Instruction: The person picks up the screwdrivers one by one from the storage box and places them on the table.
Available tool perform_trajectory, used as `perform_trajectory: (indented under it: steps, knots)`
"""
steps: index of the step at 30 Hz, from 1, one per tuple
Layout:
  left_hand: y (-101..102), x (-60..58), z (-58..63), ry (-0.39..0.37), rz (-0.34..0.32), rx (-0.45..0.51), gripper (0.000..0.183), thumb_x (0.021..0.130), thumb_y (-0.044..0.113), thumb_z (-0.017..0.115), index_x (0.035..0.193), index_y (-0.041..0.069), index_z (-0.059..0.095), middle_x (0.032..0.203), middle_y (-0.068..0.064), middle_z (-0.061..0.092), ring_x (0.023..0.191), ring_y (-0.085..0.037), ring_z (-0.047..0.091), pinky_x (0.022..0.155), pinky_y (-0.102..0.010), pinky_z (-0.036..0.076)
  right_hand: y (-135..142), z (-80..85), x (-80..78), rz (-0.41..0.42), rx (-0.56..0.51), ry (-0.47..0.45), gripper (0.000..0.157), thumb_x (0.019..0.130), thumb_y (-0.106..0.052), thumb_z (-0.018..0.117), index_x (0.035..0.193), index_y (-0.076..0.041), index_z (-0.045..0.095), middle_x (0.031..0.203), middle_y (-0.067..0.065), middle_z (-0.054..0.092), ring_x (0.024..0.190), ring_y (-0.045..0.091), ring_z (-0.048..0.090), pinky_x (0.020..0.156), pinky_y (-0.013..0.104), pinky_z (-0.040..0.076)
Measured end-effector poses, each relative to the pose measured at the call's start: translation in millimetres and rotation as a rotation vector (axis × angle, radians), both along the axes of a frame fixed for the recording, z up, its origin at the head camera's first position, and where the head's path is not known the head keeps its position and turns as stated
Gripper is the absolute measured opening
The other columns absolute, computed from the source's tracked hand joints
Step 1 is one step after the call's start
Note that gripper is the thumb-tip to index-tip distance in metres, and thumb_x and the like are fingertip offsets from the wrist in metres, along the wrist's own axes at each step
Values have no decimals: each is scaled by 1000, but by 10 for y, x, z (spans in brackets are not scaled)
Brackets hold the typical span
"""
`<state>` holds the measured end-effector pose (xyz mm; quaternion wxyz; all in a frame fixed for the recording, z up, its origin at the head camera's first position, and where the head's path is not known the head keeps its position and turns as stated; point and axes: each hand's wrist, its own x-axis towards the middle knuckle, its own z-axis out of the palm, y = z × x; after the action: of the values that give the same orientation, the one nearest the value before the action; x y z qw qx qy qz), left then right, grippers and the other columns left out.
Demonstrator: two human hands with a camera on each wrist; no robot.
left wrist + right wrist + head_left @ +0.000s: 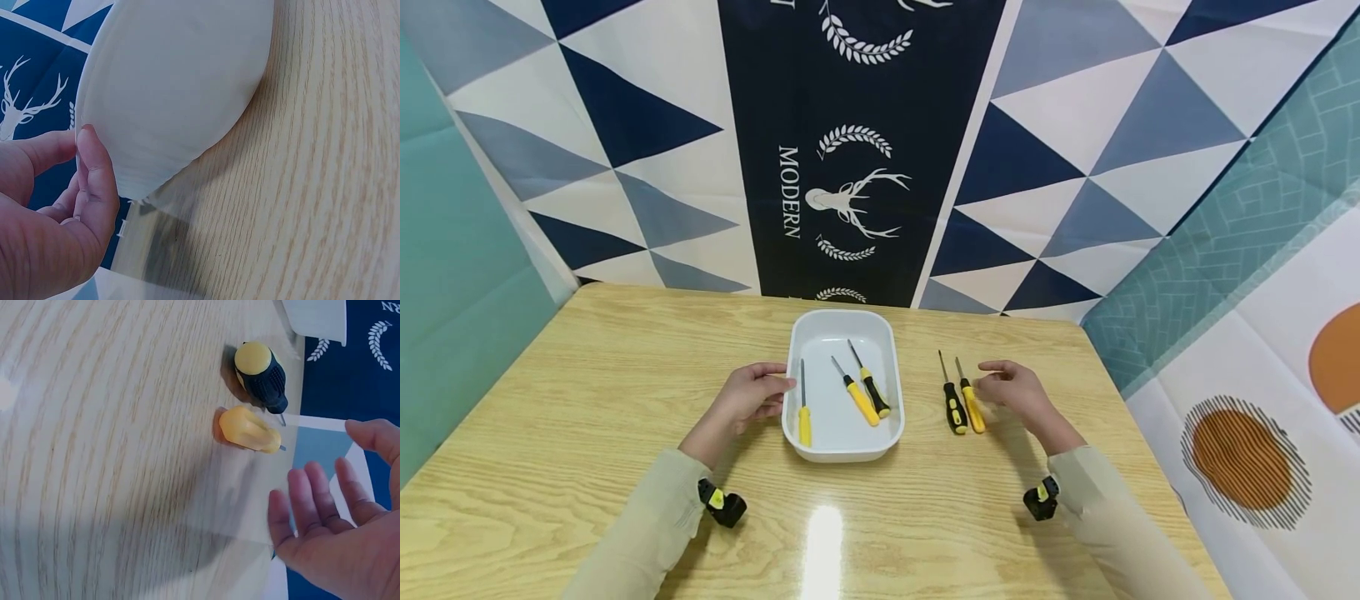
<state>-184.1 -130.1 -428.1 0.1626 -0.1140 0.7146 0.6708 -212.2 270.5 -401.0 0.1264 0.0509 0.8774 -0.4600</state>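
A white plastic tray point(842, 457) stands on the table, and my left hand point(751, 397) pinches its left rim between thumb and fingers. Inside it lie a thin yellow screwdriver point(805, 425) on the left, a yellow-and-black screwdriver point(861, 403) and a black-handled screwdriver point(876, 395) on the right. Two more lie side by side on the table, shafts pointing away: a black-and-yellow screwdriver point(955, 410) and a yellow screwdriver point(973, 408). Just right of the yellow one, my right hand point(1013, 390) hovers with fingers loosely bent, apart from it in the right wrist view and holding nothing.
The wood-grain table point(625, 392) ends at a back wall covered by a patterned cloth point(647, 142) with triangles and deer heads. Cloth-covered sides rise at left and right. A small black camera sits on each wrist.
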Motion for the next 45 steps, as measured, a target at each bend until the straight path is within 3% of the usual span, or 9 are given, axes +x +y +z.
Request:
perform_trajectory:
  steps: [7, 12, 16, 19, 27, 34, 40, 45]
  knots:
    - [0, -7, -10, 0, -1, 0, 47, 89, 16, 63, 132, 4, 48, 96, -8, 62, 72, -11, 59, 65, -22, 55, -30, 14, 28, 38, -66, 67, 50, 91, -24, 60, 134, -2, 46, 104, 5, 57, 106, 34, 54, 90, 42, 50]
    - [3, -5, -8, 7, -1, -4, 47, 89, 17, 63, 132, 4, 48, 94, -8, 62, 71, -10, 59, 64, -21, 55, -61, 55, 47, 58, -99, 100, 47, 91, -25, 61, 132, -5, 49, 107, 6, 58, 101, 24, 58, 94, 43, 48]
    - [14, -4, -3, -1, 10, -13, 46, 88, 17, 63, 131, 6, 49, 93, -6, 61, 71, -10, 59, 64, -21, 55, -100, 101, 57, 75, -120, 126, 46, 90, -26, 63, 130, -6, 51, 108, 7, 58, 91, 8, 59, 93, 41, 50]
    - [18, -6, 9, 3, 11, -15, 47, 88, 17, 64, 131, 5, 49, 93, -6, 61, 71, -10, 59, 64, -22, 55, -135, 136, 59, 81, -130, 141, 47, 89, -28, 64, 128, -6, 52, 108, 6, 58, 88, 4, 58, 91, 35, 51]
    - [18, 9, 38, 3, 6, -18, 48, 88, 17, 64, 132, 4, 48, 95, -6, 61, 73, -11, 59, 65, -21, 55, -228, 188, 70, 121, -186, 170, 48, 88, -29, 65, 127, -5, 52, 109, 5, 58, 90, 5, 58, 84, 22, 52]
    - [16, 4, 28, 7, 13, -9, 49, 88, 17, 64, 132, 3, 48, 94, -6, 62, 73, -11, 60, 64, -20, 55, -342, 222, 72, 133, -207, 173, 47, 87, -29, 67, 126, -5, 53, 109, 5, 59, 91, 6, 58, 89, 32, 52]
    - [27, 5, 15, -4, 20, -13, 47, 88, 18, 64, 131, 5, 49, 94, -6, 62, 74, -12, 59, 64, -21, 55, -451, 234, 81, 157, -235, 165, 47, 87, -27, 67, 125, -4, 53, 110, 6, 59, 91, 8, 59, 85, 24, 52]
    - [29, 3, 22, -12, 25, -10, 46, 88, 17, 64, 130, 6, 50, 96, -7, 62, 74, -11, 60, 65, -22, 55, -545, 227, 100, 162, -238, 150, 43, 86, -24, 68, 123, -6, 55, 110, 7, 59, 92, 10, 59, 85, 25, 53]
